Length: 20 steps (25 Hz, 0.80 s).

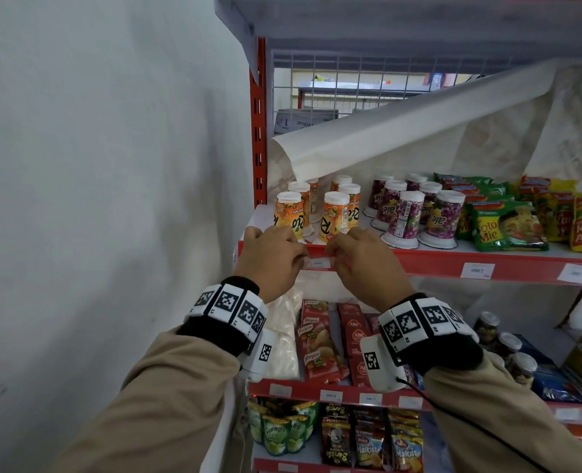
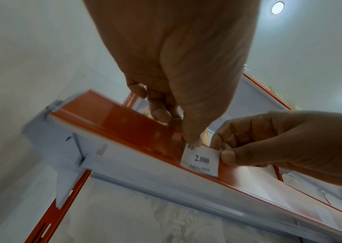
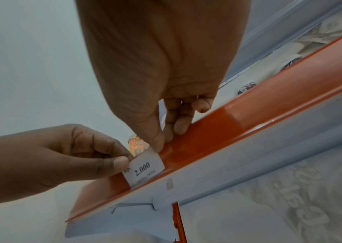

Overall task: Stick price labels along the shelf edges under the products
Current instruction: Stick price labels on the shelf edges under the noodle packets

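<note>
While both hands (image 1: 320,257) pinch its ends, the price label (image 2: 200,160) meets the shelf edge (image 3: 238,131).

Shop: stocked shelves (image 1: 453,259), price labels (image 1: 477,270)

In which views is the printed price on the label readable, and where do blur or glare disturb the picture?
Head view: the price label between the hands is too small to read. Left wrist view: "2.000" is sharp, ceiling lamps glare, and the red shelf edge is blurred at its left end. Right wrist view: "2.000" is readable; the finer line under it is not.
</note>
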### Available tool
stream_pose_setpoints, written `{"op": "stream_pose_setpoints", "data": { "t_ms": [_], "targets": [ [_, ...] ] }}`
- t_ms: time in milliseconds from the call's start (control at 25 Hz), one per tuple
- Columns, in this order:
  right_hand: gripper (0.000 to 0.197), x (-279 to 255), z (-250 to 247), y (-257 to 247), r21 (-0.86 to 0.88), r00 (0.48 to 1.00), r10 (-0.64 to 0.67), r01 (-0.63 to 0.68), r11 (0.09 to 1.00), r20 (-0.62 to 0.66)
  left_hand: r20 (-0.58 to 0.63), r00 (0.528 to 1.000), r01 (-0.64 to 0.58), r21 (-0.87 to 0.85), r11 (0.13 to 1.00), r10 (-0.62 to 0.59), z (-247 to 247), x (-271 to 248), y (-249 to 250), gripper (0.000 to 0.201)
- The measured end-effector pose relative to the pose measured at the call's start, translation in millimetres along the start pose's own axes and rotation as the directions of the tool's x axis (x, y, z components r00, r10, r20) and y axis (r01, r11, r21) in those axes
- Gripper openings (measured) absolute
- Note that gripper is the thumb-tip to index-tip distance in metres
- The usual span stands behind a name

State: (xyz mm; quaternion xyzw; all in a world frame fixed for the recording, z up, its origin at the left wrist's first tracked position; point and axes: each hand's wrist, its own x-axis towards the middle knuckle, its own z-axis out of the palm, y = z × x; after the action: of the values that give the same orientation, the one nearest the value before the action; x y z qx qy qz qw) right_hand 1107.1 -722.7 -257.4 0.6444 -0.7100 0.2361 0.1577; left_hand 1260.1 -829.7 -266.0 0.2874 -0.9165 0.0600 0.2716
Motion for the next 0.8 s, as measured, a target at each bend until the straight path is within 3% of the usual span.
{"op": "stream_pose_setpoints", "data": {
  "t_ms": [360, 680, 800],
  "targets": [
    [0.018, -1, 4, 0, -0.031, 1.0, -0.001, 0.001, 1.0, -0.005, 0.002, 0.999, -0.049, 0.022, 0.999, 0.049, -4, 3, -5, 0.019],
    [0.02, 0, 5, 1, -0.081, 1.0, -0.001, 0.002, 0.997, 0.007, 0.086, 0.991, -0.112, 0.066, 0.992, 0.106, -12, 11, -8, 0.019],
    [0.016, -2, 6, 2, -0.049, 0.999, -0.009, 0.008, 0.999, -0.034, 0.048, 0.993, -0.113, 0.029, 0.993, 0.112, -13, 9, -8, 0.013]
  ]
}}
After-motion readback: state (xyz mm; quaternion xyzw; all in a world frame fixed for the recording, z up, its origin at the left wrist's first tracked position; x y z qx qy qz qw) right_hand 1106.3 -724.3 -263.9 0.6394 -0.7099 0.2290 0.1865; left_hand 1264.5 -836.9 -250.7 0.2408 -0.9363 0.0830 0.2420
